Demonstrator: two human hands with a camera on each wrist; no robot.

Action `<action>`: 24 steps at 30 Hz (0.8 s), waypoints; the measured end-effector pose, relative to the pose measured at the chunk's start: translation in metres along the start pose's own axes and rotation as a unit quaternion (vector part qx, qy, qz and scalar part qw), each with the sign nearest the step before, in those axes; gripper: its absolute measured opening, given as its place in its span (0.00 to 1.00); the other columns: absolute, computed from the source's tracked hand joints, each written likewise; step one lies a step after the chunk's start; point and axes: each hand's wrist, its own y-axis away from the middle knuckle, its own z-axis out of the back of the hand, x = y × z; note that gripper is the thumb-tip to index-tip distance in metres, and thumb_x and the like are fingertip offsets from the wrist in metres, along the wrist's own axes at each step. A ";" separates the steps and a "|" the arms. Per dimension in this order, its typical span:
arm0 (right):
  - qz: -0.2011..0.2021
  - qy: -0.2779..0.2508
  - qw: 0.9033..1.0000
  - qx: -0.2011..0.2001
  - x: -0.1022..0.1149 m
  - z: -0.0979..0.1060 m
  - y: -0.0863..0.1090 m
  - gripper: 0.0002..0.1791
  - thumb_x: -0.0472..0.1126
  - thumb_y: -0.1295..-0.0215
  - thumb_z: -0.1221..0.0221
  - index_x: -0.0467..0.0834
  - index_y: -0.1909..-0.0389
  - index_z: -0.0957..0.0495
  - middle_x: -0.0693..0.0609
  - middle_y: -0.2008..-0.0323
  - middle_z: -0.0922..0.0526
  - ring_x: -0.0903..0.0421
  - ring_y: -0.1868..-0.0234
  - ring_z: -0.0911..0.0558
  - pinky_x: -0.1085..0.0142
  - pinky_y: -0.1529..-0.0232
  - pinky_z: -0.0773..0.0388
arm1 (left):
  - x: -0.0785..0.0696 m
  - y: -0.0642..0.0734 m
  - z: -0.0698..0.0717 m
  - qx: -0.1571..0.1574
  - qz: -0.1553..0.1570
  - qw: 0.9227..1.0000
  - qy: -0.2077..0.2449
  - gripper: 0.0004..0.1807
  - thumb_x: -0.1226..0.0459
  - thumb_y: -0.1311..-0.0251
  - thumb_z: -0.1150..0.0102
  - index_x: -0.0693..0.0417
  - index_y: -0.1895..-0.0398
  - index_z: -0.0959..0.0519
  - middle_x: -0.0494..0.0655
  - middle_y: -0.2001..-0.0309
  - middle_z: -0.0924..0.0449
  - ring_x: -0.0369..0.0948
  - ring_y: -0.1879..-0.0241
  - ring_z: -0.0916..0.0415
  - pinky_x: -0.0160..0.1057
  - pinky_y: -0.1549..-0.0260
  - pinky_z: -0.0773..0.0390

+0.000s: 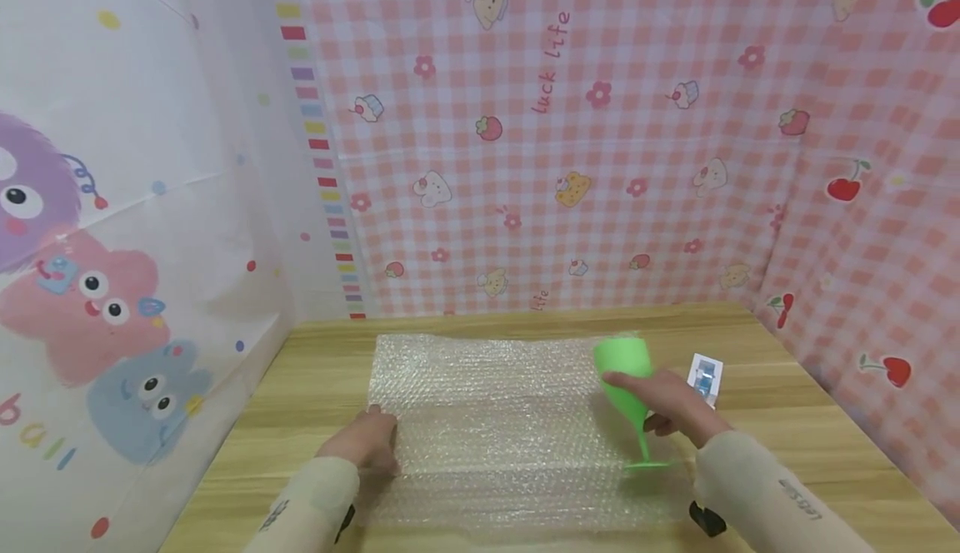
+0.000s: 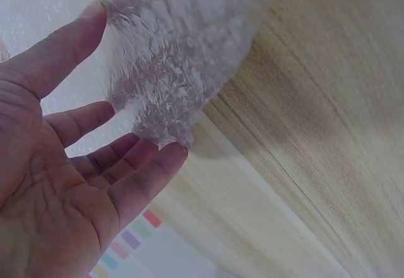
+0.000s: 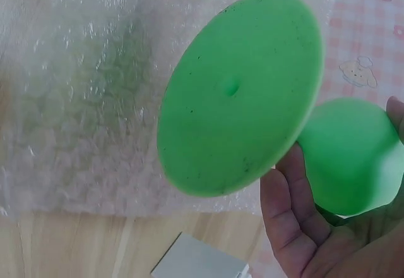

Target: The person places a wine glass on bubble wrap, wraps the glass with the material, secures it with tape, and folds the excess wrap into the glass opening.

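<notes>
My right hand [image 1: 671, 399] grips the bowl of a bright green plastic goblet [image 1: 624, 360], thumb on the near side. The goblet is held tilted over the right part of a clear bubble wrap sheet [image 1: 495, 420]. In the right wrist view, the round foot [image 3: 246, 101] faces the camera and the fingers curl round the bowl [image 3: 350, 158]. My left hand [image 1: 365, 440] is at the left edge of the sheet. In the left wrist view its loosely spread fingers [image 2: 148, 180] touch a raised edge of the bubble wrap [image 2: 183, 50].
A small white item with a blue picture [image 1: 705, 376] lies on the wooden table [image 1: 787, 420], right of the sheet. A pink checked cloth [image 1: 570, 145] hangs behind the table, and a white printed cloth [image 1: 210, 228] hangs on the left.
</notes>
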 end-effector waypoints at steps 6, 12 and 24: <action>-0.007 0.003 1.000 0.002 -0.002 -0.004 -0.001 0.48 0.72 0.42 0.42 0.28 0.48 0.36 0.38 0.61 0.24 0.45 0.69 0.18 0.57 0.70 0.18 | 0.001 0.000 -0.001 -0.005 0.001 1.000 0.001 0.27 0.62 0.61 0.20 0.61 0.56 0.21 0.59 0.54 0.27 0.58 0.49 0.28 0.60 0.50 0.24; -0.028 0.003 1.000 0.008 -0.006 -0.005 0.000 0.47 0.72 0.42 0.42 0.29 0.51 0.34 0.39 0.64 0.24 0.45 0.69 0.18 0.55 0.70 0.17 | -0.001 0.000 -0.001 -0.003 0.005 1.000 -0.007 0.26 0.62 0.61 0.20 0.61 0.58 0.21 0.59 0.55 0.27 0.59 0.49 0.28 0.61 0.50 0.24; -0.057 0.019 0.997 0.041 -0.014 -0.007 0.005 0.40 0.73 0.42 0.42 0.35 0.62 0.28 0.43 0.74 0.21 0.53 0.78 0.20 0.61 0.74 0.17 | 0.002 -0.002 -0.004 -0.003 -0.005 1.000 -0.002 0.21 0.64 0.60 0.20 0.59 0.65 0.22 0.58 0.58 0.28 0.57 0.54 0.26 0.57 0.54 0.21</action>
